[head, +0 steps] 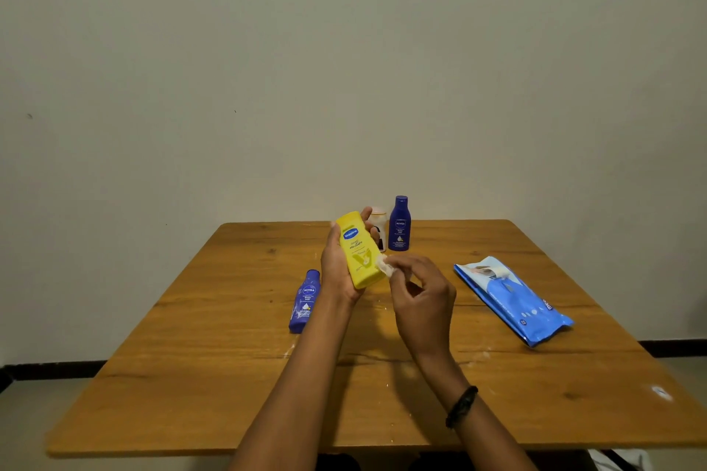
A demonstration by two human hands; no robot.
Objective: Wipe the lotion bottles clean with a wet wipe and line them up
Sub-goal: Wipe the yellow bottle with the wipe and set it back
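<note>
Right hand pinches wipe against yellow bottle in left hand.

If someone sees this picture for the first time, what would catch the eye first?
The yellow bottle, held over the middle of the table in the left hand, while the right hand presses a white wipe against it. Next, the blue pack of wipes lying on the right.
</note>
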